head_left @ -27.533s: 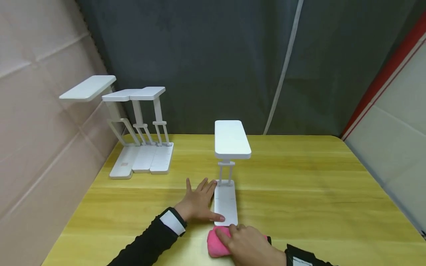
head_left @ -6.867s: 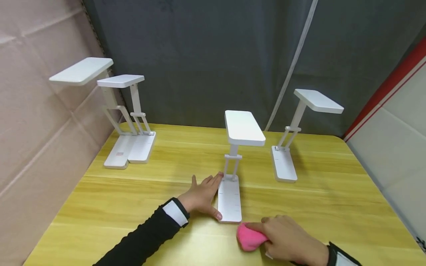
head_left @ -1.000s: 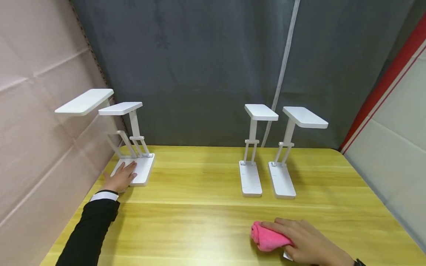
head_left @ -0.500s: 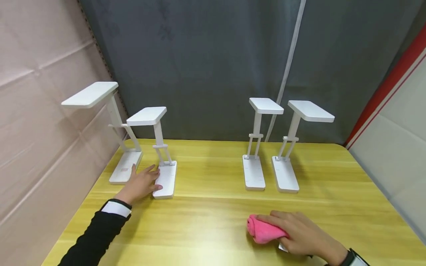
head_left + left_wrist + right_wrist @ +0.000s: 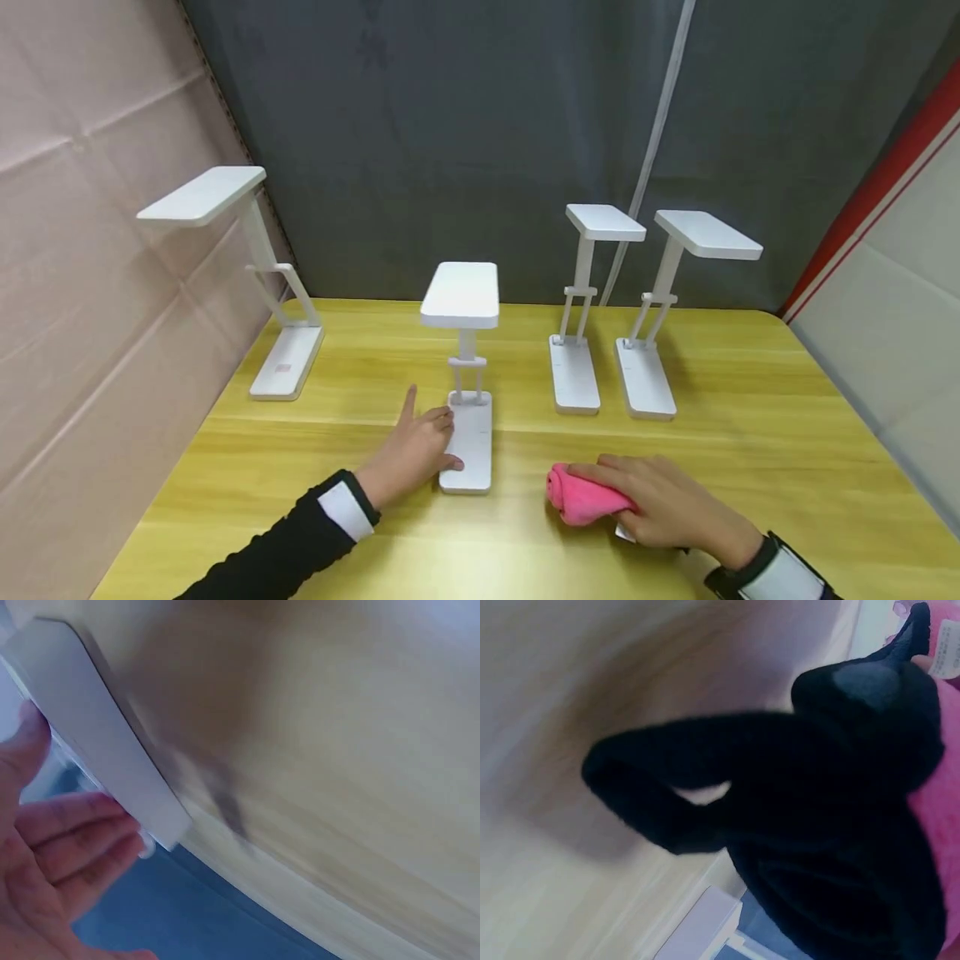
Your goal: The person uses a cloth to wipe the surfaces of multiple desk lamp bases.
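Observation:
A white folding stand (image 5: 470, 442) with a flat rectangular top plate (image 5: 463, 296) stands in mid-table in the head view. My left hand (image 5: 411, 458) touches the left side of its base, thumb over the front part and fingers near the hinge. The left wrist view shows the base (image 5: 97, 727) close up, with thumb and nearly straight fingers (image 5: 82, 832) against it. At the lower right, my right hand (image 5: 663, 504) holds a rolled pink cloth (image 5: 585, 497) over the table. The right wrist view has a black fabric part with a loop (image 5: 780, 765) and pink cloth (image 5: 952, 772) beside it; my fingers are mostly hidden.
Two similar stands, one (image 5: 574, 375) and another (image 5: 645, 379), are side by side at the back right. A larger white stand (image 5: 287, 362) is at the back left, near the pale side wall (image 5: 90, 292). A dark curtain (image 5: 450, 125) hangs behind the wooden table (image 5: 712, 450).
With my left hand on it, the stand has moved from beside the large left stand to mid-table. Seconds earlier, another stand went from mid-table to the back right. The right hand keeps the pink cloth.

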